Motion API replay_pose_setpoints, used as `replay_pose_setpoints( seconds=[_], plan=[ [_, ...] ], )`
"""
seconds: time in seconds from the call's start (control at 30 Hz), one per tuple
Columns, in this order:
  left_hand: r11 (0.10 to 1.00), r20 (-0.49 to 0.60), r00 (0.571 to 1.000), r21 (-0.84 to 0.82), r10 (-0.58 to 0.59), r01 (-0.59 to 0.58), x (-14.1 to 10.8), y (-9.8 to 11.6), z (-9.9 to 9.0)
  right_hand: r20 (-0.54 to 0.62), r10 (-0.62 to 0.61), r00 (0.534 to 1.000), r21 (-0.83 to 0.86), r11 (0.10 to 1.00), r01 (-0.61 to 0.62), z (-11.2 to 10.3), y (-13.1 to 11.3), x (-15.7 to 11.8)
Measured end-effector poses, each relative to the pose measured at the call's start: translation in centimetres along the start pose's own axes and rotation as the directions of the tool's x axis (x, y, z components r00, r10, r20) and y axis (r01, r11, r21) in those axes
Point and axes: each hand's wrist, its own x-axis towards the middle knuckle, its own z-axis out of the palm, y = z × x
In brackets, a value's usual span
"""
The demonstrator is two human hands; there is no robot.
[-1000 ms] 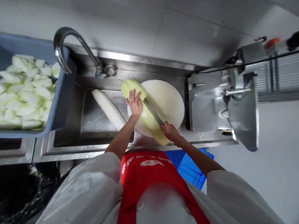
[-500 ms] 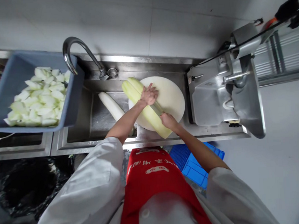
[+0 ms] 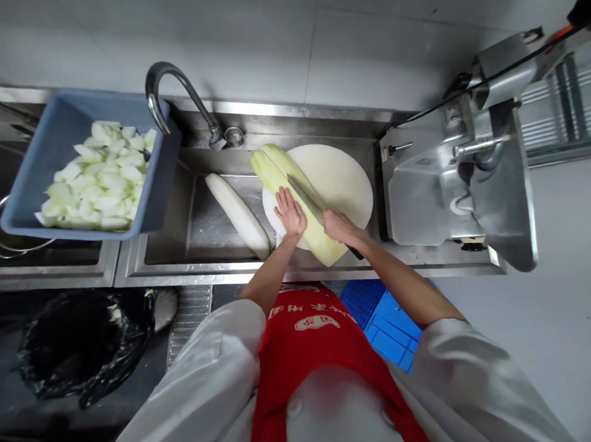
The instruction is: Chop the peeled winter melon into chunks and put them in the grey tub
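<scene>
A long, peeled, pale green winter melon (image 3: 285, 199) lies slantwise on a round white cutting board (image 3: 355, 177), with a lengthwise line running down it. My left hand (image 3: 290, 212) presses flat on its near left side, fingers spread. In my right hand (image 3: 343, 226) is a kitchen knife (image 3: 308, 197), gripped where blade meets handle. The blade lies along the melon's lengthwise line, its tip toward the far end; how deep it sits I cannot tell. A whiter peeled melon (image 3: 238, 216) rests in the sink to the left of the board.
A blue-grey tub (image 3: 78, 232) of cut pale pieces stands at the left, beside a curved faucet (image 3: 179, 75). To the right is a metal slicing machine (image 3: 419, 200). Below are a black-bagged bin (image 3: 83, 347) and a blue crate (image 3: 389, 328).
My left hand has slid from the melon's middle, over the knife, to its near left side. The blade now shows uncovered along the melon. The view has shifted slightly.
</scene>
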Motion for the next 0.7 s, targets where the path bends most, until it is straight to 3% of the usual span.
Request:
replay_pose_setpoints(
  seconds=[0.13,0.23,0.33,0.43,0.7],
  plan=[
    [1.0,0.003,1.0,0.006,0.001,-0.001,0.3,0.1,0.0,0.02,-0.02,1.0,-0.132,0.991,0.023,1.0,3.0,-4.7],
    [1.0,-0.008,1.0,0.02,0.009,-0.009,0.5,-0.1,-0.1,0.032,0.078,0.996,-0.161,0.984,-0.072,2.7,5.3,-9.1],
    [0.999,-0.018,1.0,0.034,0.016,-0.015,0.4,-0.2,0.0,0.062,0.132,0.989,-0.145,0.982,-0.122,3.7,6.5,-11.5],
    [0.998,-0.032,0.999,0.059,0.019,-0.017,0.2,-0.2,0.0,0.059,0.131,0.99,-0.125,0.985,-0.123,4.6,6.8,-11.4],
    [0.996,-0.002,0.999,0.079,0.035,-0.035,0.4,-0.2,-0.4,-0.002,0.163,0.987,-0.021,0.986,-0.163,10.4,5.9,-6.4]
  ],
)
